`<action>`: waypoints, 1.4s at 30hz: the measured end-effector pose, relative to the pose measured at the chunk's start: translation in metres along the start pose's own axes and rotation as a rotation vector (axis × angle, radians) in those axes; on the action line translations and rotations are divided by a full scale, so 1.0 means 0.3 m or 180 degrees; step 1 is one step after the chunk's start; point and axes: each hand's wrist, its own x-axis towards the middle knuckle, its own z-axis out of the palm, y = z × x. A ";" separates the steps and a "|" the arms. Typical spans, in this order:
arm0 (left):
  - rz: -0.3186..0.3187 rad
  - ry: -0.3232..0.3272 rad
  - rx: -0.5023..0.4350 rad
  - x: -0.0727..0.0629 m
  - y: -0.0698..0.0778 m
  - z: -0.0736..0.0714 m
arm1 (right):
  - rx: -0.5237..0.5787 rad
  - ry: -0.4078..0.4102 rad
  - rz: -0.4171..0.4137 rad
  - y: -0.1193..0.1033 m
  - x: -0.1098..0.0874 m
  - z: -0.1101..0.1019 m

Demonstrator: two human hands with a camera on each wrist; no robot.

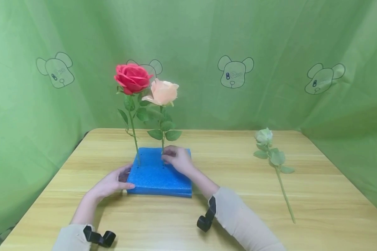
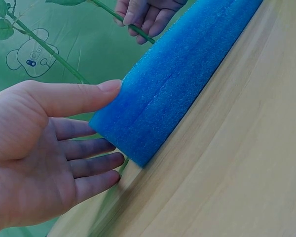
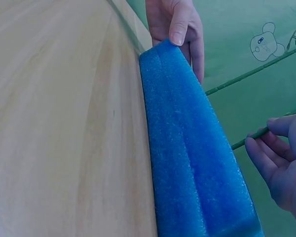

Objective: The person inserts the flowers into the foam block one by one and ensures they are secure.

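A blue rectangular foam block, with a seam running along its front side and small dark holes in its top, lies on the light wood-grain bench. The right hand pinches the green stem of a pale pink artificial rose between thumb and fingers, low down, just above the block; the stem's lower end meets the block's top. To the left of that stem, a red artificial rose stands in the block, leaning slightly. The left hand lies at the block's left side, thumb touching its front left corner, the other fingers extended loosely and grasping nothing. Well to the right of the block, a whitish-green artificial rose lies flat. Behind the block hangs a green curtain printed with bear heads.
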 end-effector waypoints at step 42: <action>-0.0048 -0.0037 -0.0066 -0.003 0.008 -0.005 | 0.0739 0.0027 0.0365 0.010 -0.024 -0.068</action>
